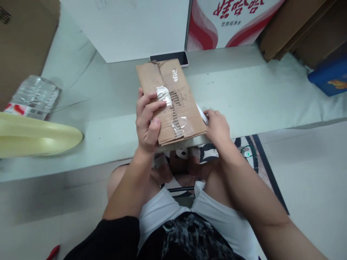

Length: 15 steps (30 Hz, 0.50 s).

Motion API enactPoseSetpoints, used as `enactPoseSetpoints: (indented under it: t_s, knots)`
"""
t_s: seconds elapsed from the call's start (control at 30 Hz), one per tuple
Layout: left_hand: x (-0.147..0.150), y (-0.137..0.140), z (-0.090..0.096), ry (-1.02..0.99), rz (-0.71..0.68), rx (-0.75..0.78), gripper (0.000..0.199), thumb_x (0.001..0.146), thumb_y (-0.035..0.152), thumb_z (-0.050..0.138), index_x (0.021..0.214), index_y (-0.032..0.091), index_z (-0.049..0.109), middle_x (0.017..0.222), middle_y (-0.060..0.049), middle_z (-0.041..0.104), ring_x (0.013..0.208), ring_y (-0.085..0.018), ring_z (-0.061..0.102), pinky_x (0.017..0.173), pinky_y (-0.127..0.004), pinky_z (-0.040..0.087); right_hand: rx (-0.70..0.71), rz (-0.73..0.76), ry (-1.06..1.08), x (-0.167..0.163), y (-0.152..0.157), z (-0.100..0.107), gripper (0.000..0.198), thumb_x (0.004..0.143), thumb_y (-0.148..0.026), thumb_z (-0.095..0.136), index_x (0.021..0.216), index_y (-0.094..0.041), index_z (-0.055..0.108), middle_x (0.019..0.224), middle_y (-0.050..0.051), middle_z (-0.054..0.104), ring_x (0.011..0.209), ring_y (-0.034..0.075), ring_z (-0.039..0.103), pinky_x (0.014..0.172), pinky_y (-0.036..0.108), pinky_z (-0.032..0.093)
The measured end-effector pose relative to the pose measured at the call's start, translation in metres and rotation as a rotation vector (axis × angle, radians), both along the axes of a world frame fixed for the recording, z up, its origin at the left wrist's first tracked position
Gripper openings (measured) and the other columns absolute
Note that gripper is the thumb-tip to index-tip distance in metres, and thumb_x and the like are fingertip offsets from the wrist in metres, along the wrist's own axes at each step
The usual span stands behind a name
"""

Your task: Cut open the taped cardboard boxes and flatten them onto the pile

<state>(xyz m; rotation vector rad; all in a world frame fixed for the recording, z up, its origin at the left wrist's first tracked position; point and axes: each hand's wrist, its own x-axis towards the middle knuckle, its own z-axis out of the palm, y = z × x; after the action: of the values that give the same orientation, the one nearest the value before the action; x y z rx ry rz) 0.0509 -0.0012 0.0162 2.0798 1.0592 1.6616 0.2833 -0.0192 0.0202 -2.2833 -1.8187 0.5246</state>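
A flattened brown cardboard box (184, 97) is held tilted above the pale covered surface, with strips of shiny tape and torn printing along its seam. My left hand (148, 121) grips its left edge, fingertips on the front face by the tape and thumb lower down. At the box's lower right edge my right hand (218, 124) is closed around a thin white object (202, 113). Most of that object is hidden behind the cardboard and inside my fingers, so its kind does not show.
A phone (183, 57) lies behind the cardboard, before a white box (141, 25) and a red-and-white carton (230, 25). Left are a clear plastic bottle (36, 92) and a pale yellow curved object (40, 135). Right are folded cardboard (292, 25) and a blue item (329, 74).
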Motion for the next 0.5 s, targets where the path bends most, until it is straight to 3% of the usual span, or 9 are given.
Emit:
enactPoseSetpoints:
  t_s: [0.13, 0.27, 0.4, 0.5]
  knots:
    - [-0.001, -0.003, 0.007, 0.022, 0.018, -0.029, 0.035, 0.104, 0.05, 0.04, 0.117, 0.033, 0.068, 0.139, 0.001, 0.062, 0.145, -0.029, 0.049, 0.132, -0.063, 0.024, -0.013, -0.048, 0.168, -0.004, 0.0, 0.008, 0.027, 0.089, -0.032, 0.056, 0.11, -0.017, 0.066, 0.098, 0.012, 0.072, 0.087, 0.027, 0.065, 0.081, 0.041, 0.05]
    - [-0.005, -0.008, 0.016, 0.043, -0.001, -0.025, 0.028, 0.106, 0.041, 0.04, 0.116, 0.036, 0.066, 0.136, 0.0, 0.064, 0.148, -0.028, 0.047, 0.127, -0.064, 0.034, 0.244, -0.102, 0.558, 0.0, -0.008, 0.008, 0.054, 0.09, -0.03, 0.047, 0.143, -0.021, 0.044, 0.086, 0.003, 0.069, 0.069, 0.02, 0.062, 0.069, 0.036, 0.051]
    - [-0.007, -0.011, 0.019, 0.227, -0.149, 0.016, 0.037, 0.104, 0.05, 0.037, 0.124, 0.037, 0.065, 0.133, -0.001, 0.067, 0.14, -0.029, 0.053, 0.125, -0.06, 0.037, 0.429, -0.086, 0.816, 0.006, -0.022, 0.011, 0.046, 0.09, -0.032, 0.037, 0.132, -0.026, 0.053, 0.088, 0.004, 0.066, 0.064, 0.018, 0.061, 0.059, 0.034, 0.05]
    - [-0.004, -0.011, 0.015, 0.287, -0.155, 0.069, 0.038, 0.099, 0.052, 0.043, 0.125, 0.036, 0.066, 0.134, -0.003, 0.064, 0.141, -0.031, 0.05, 0.125, -0.059, 0.036, 0.625, -0.094, 0.864, 0.01, -0.035, 0.018, 0.045, 0.087, -0.03, 0.035, 0.126, -0.025, 0.058, 0.091, 0.006, 0.065, 0.068, 0.019, 0.063, 0.059, 0.035, 0.051]
